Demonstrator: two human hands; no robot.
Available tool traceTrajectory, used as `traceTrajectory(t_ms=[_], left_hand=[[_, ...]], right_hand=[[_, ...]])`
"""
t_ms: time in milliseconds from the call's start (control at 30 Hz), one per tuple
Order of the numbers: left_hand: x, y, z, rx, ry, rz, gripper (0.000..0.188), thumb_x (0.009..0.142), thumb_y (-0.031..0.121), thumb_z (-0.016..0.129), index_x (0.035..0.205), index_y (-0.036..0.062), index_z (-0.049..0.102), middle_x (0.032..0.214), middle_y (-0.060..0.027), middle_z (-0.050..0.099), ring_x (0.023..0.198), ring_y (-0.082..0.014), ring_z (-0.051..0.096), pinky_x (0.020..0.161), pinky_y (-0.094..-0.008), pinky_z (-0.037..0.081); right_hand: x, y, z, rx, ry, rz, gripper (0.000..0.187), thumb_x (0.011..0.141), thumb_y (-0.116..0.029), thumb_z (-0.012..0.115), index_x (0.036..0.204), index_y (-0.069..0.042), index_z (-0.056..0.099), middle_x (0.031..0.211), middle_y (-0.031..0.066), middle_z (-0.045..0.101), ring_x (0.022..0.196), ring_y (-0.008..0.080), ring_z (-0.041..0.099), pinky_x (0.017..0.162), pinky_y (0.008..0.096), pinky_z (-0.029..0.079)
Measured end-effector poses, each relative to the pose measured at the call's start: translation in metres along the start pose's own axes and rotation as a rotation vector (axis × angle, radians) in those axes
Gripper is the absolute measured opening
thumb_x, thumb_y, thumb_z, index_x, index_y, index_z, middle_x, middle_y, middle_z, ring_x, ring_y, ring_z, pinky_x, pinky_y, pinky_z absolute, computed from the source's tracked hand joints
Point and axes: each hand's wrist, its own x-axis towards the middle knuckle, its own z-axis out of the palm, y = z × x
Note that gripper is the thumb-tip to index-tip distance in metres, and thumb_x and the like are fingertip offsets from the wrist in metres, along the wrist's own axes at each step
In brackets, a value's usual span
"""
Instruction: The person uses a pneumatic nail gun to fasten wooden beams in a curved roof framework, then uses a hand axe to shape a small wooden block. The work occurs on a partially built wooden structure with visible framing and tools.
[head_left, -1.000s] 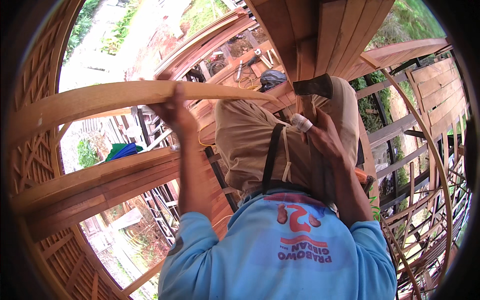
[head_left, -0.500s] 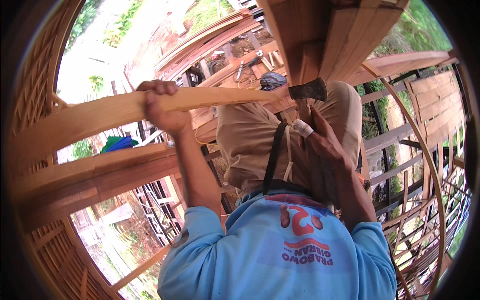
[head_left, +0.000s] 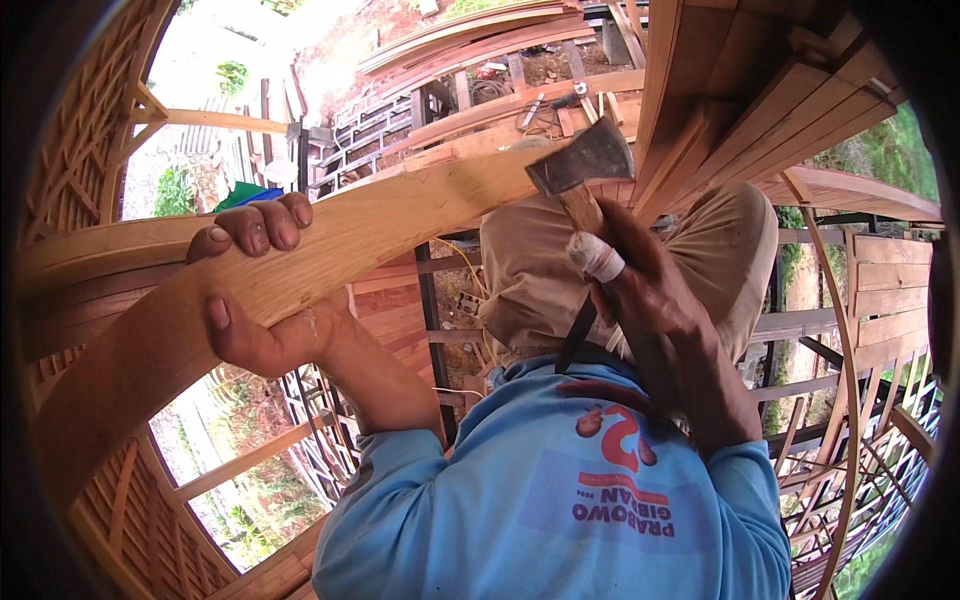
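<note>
A long, curved pale wooden plank [head_left: 380, 225] slants across in front of me, from the lower left up toward my knees. My left hand [head_left: 272, 340] is wrapped round it, with fingers over the upper edge and the thumb on the near face. In my right hand [head_left: 645, 275] is a hatchet [head_left: 585, 160], held by its wooden handle. White wrapping covers one finger of that hand. The dark hatchet head overlaps the plank's right end; whether it touches the wood I cannot tell.
Stacked brown boards [head_left: 740, 110] rise at the upper right. Beyond my knees lie tools and offcuts on a plank platform [head_left: 480, 125]. A thin curved wooden strip [head_left: 850, 370] runs down the right side. Slatted wood [head_left: 85, 130] stands at the left, with open framing and ground below.
The plank has come closer and tilted, its left end now lower. My left hand is farther left in view, and the hatchet has shifted up and left. The whole view has also moved.
</note>
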Motion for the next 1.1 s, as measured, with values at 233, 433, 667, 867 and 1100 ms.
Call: traceTrajectory(t_ms=[233, 433, 667, 867, 1100], left_hand=[[-0.005, -0.005, -0.001, -0.041, 0.059, -0.009, 0.045, 0.092, 0.042, 0.050, 0.123, 0.0130, 0.063, 0.095, -0.0049, 0.055, 0.090, -0.0216, 0.051, 0.088, -0.0438, 0.037], [-0.006, -0.007, -0.006, -0.073, 0.070, -0.024, 0.042, 0.091, 0.041, 0.052, 0.120, 0.0124, 0.064, 0.097, -0.0049, 0.057, 0.090, -0.0213, 0.051, 0.087, -0.0437, 0.037], [-0.005, -0.010, -0.005, -0.060, 0.051, -0.005, 0.041, 0.090, 0.039, 0.053, 0.119, 0.0118, 0.063, 0.097, -0.0048, 0.058, 0.090, -0.0209, 0.052, 0.086, -0.0436, 0.037], [-0.005, -0.007, -0.006, -0.064, 0.001, 0.046, 0.042, 0.092, 0.038, 0.055, 0.123, 0.0103, 0.056, 0.100, -0.0066, 0.055, 0.091, -0.0219, 0.053, 0.086, -0.0444, 0.040], [0.010, 0.005, 0.008, -0.079, 0.008, 0.021, 0.044, 0.092, 0.039, 0.050, 0.124, 0.0108, 0.060, 0.099, -0.0059, 0.055, 0.090, -0.0217, 0.051, 0.086, -0.0440, 0.037]], right_hand=[[0.010, -0.029, 0.021, -0.010, -0.142, 0.059, 0.059, 0.098, -0.037, 0.067, 0.141, -0.003, 0.047, 0.088, 0.0052, 0.057, 0.062, 0.0095, 0.052, 0.053, 0.0261, 0.043], [0.021, 0.005, 0.030, -0.065, -0.204, -0.123, 0.058, 0.101, -0.032, 0.064, 0.145, -0.001, 0.043, 0.095, 0.0085, 0.061, 0.064, 0.0092, 0.055, 0.053, 0.0256, 0.045], [0.022, -0.001, 0.034, -0.128, -0.070, -0.182, 0.051, 0.100, -0.021, 0.064, 0.142, 0.001, 0.043, 0.103, 0.0125, 0.066, 0.075, 0.0179, 0.066, 0.061, 0.0339, 0.051], [0.018, -0.007, 0.035, -0.708, 0.058, -0.621, 0.040, 0.096, -0.018, 0.066, 0.129, -0.001, 0.050, 0.107, 0.0194, 0.067, 0.091, 0.0408, 0.069, 0.073, 0.0457, 0.054], [0.015, -0.014, 0.036, -1.024, 0.071, -0.750, 0.046, 0.086, -0.011, 0.071, 0.128, -0.006, 0.053, 0.103, 0.0183, 0.066, 0.091, 0.0419, 0.066, 0.075, 0.0473, 0.054]])
